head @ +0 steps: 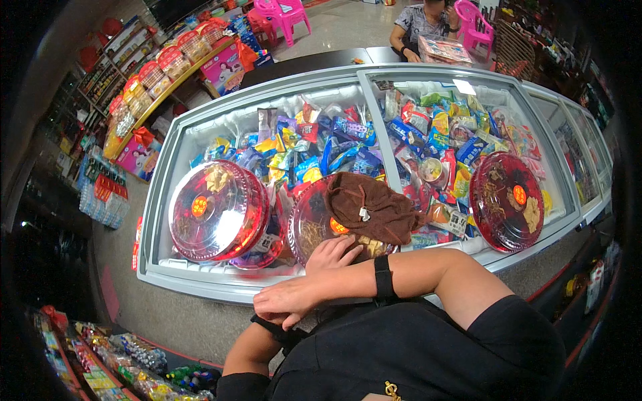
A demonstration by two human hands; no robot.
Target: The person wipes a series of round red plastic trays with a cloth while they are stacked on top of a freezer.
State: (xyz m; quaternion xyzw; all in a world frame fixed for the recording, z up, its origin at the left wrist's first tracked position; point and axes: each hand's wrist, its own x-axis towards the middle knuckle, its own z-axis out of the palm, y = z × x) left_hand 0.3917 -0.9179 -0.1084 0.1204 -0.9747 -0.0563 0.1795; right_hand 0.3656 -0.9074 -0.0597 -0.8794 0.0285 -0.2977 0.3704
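Note:
My left hand (332, 254) lies with its fingers apart on the near edge of a round red tray with a clear lid (307, 235). Across my left wrist, beside its black strap (277, 332), my right hand (288, 299) is curled; its fingertips are partly hidden. A bunched brown cloth (368, 205) with a small white piece on it covers much of the middle tray. To the left stands another lidded red tray (208, 228), and a third red tray (507, 200) sits at the right. Dried goods show through the lids. All three rest on the glass-topped chest freezer (301, 281).
Under the glass lie many wrapped ice creams (301, 150). Beyond the freezer, a person (421, 30) sits by a dark counter (306, 65) near pink plastic chairs (283, 17). Packaged goods line a display (173, 62) at left. Shelves of snacks (135, 371) stand at lower left.

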